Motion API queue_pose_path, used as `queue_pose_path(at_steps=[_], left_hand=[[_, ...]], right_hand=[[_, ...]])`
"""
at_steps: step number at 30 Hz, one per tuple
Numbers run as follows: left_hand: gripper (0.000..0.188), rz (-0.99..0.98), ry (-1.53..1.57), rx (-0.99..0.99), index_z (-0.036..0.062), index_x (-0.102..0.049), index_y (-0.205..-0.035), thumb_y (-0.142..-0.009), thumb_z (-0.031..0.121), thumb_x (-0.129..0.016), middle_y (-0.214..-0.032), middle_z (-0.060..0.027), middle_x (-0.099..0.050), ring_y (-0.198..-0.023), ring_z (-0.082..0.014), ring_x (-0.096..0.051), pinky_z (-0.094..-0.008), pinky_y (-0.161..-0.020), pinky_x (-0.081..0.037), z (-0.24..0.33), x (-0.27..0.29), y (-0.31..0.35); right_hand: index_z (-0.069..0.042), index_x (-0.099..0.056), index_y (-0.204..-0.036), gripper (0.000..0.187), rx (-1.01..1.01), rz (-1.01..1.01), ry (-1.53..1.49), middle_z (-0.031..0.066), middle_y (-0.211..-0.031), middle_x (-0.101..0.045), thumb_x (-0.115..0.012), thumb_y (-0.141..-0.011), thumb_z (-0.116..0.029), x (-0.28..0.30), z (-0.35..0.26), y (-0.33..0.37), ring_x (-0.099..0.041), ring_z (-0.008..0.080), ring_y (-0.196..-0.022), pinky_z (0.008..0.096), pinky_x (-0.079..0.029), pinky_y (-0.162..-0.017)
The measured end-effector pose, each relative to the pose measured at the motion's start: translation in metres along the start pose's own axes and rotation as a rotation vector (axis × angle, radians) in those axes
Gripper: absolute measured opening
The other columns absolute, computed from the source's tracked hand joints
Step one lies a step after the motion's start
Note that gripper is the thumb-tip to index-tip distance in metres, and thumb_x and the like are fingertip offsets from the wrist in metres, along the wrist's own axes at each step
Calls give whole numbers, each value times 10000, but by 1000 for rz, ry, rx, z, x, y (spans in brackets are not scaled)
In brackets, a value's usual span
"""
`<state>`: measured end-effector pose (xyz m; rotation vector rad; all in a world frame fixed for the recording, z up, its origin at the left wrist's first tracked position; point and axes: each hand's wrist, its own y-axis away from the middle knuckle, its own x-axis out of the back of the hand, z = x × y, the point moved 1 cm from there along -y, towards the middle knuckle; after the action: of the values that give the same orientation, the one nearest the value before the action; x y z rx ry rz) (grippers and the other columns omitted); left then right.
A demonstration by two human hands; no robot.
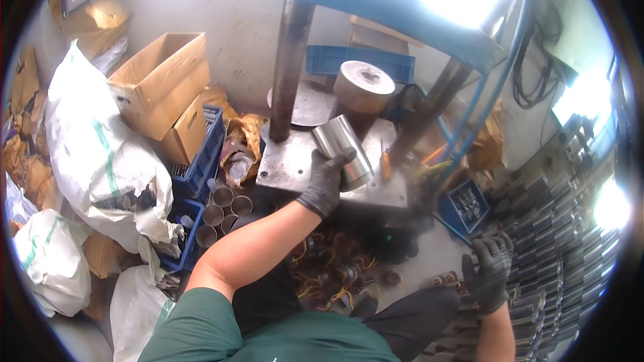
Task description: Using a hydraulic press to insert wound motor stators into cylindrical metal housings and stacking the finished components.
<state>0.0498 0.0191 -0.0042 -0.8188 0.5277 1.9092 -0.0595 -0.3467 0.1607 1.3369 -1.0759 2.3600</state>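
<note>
My gloved left hand (325, 184) is closed around a shiny metal cylinder (342, 151), held tilted above the steel bed plate (288, 164) of a blue-framed press. Just behind it, a thick round ram or block (364, 84) with a pale top face stands over the plate. On the right, my gloved right hand (488, 271) has its fingers raised and apart, with the thumb separate. The lower end of a blue bar (451, 229) reaches its fingertips; I cannot tell whether they touch. An orange-handled tool (386, 163) lies on the plate.
Rows of stacked metal cylinders (550, 268) fill the right side. A blue bin (464, 206) holds small metal parts. Wound motor parts with wires (342, 275) lie below the press. White sacks (100, 154), a cardboard box (161, 87) and open metal tubes (223, 196) stand left.
</note>
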Motion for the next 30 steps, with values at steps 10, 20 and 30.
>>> queue_pose_path(at_steps=[10,20,30], left_hand=[[689,162,8,236,-1,-378,-1343,-891,243,-837,-1235,-182,-588,-1076,-294,-672,-477,-795,-672,5,8,6],[771,464,-790,-408,-18,-510,-1411,-783,243,-873,-1349,-235,-602,-1238,-363,-619,-435,-1031,-528,47,41,-57],[418,215,-800,-30,26,-661,-1227,-837,71,-805,-1058,-141,-713,-981,-230,-706,-334,-897,-568,39,66,-88]], right_hand=[[0,-566,-1322,708,-216,24,-583,224,-1246,-626,-902,-742,-225,-164,-118,-149,-629,392,-1120,479,-512,-1002],[-23,-541,-1431,860,-230,-87,-780,243,-1288,-566,-930,-717,-303,-251,-141,-185,-625,346,-1175,425,-521,-1015],[-54,-429,-1545,975,-64,-164,-772,284,-1279,-599,-874,-744,-387,-266,-136,-181,-620,437,-1170,457,-512,-1020]])
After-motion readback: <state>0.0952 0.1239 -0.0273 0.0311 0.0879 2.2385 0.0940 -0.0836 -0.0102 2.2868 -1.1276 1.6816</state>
